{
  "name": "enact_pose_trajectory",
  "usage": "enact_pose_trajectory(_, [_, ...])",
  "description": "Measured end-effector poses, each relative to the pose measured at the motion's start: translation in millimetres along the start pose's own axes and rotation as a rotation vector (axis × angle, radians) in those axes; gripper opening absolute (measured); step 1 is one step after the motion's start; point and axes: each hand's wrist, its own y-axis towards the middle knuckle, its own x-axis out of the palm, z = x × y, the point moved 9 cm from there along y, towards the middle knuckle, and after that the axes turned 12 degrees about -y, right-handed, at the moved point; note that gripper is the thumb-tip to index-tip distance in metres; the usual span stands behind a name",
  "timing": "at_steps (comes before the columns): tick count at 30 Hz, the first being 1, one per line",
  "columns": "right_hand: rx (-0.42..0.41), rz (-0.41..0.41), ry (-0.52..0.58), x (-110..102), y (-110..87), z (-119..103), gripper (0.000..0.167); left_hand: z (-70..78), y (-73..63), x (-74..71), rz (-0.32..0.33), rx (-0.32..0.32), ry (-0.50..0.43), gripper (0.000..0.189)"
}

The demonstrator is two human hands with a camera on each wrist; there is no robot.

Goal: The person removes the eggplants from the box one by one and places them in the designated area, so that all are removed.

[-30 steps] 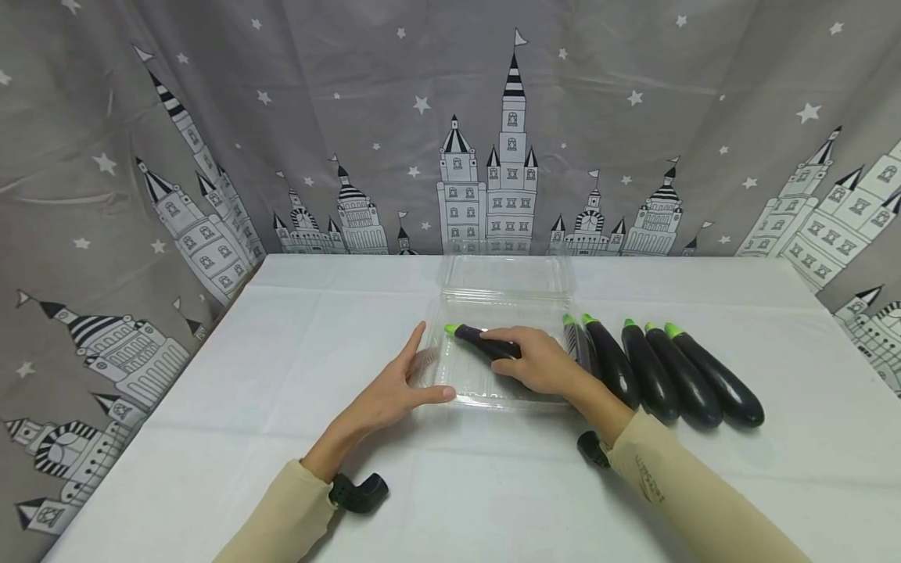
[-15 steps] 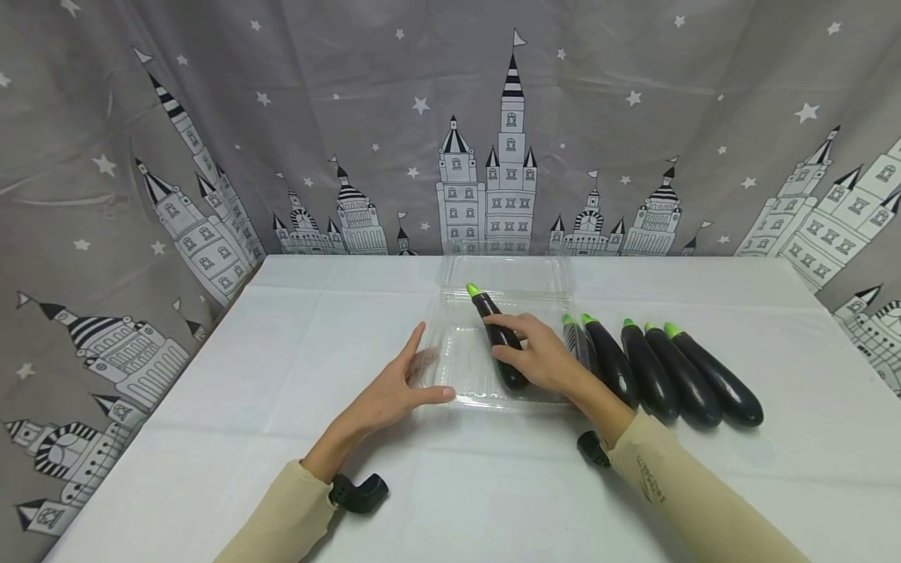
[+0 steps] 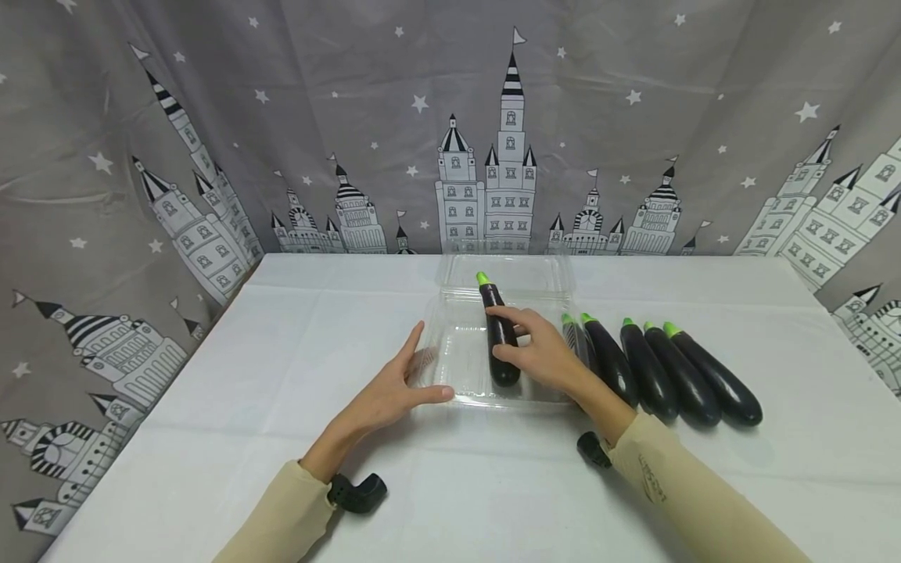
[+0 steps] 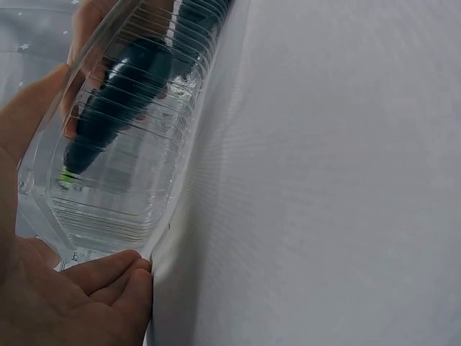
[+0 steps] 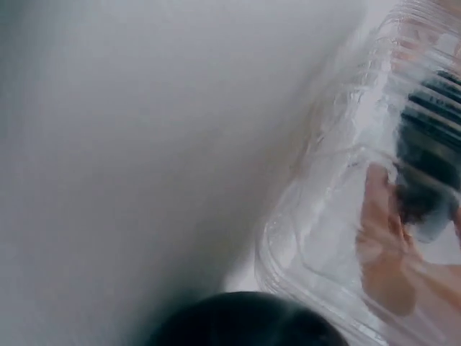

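My right hand (image 3: 536,350) pinches a dark purple eggplant (image 3: 502,336) between thumb and fingers over a clear plastic clamshell box (image 3: 457,375). The eggplant's green stem points to the back, overlapping the hinge in the head view. My left hand (image 3: 385,399) is at the box's left front corner, thumb along the front edge and fingers stretched along the left side. In the left wrist view the held eggplant (image 4: 119,101) shows through the ribbed wall. The right wrist view shows the right hand (image 5: 389,252) through the clear plastic, gripping the eggplant's dark body (image 5: 428,151).
Several more eggplants (image 3: 647,371) lie side by side to the right of the box; the nearest (image 3: 579,340) is partly seen through its ribbed wall. The lid (image 3: 507,274) lies folded back. A white cloth (image 3: 317,313) covers the table, with a grey castle-print curtain (image 3: 598,102) behind.
The right hand has turned the eggplant from slanting left to nearly straight front to back, its stem swinging toward the back and right. The left hand and box have stayed put.
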Motion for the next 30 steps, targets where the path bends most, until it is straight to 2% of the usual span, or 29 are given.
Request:
enact_pose_trajectory(11, [-0.031,0.034,0.008,-6.6,-4.0,-6.5,0.06,-1.1,-0.3,-2.5,0.007,-0.012,0.019,0.117])
enact_pose_trajectory(17, [-0.038,0.065,-0.002,-27.6,-13.5,-9.4,0.059,0.3,0.6,0.7,-0.001,-0.013,0.024,0.117])
enact_pose_trajectory(30, [-0.059,0.024,-0.031,-73.5,-52.3,5.8,0.053,-0.9,0.8,0.8,0.001,-0.015,0.029,0.117])
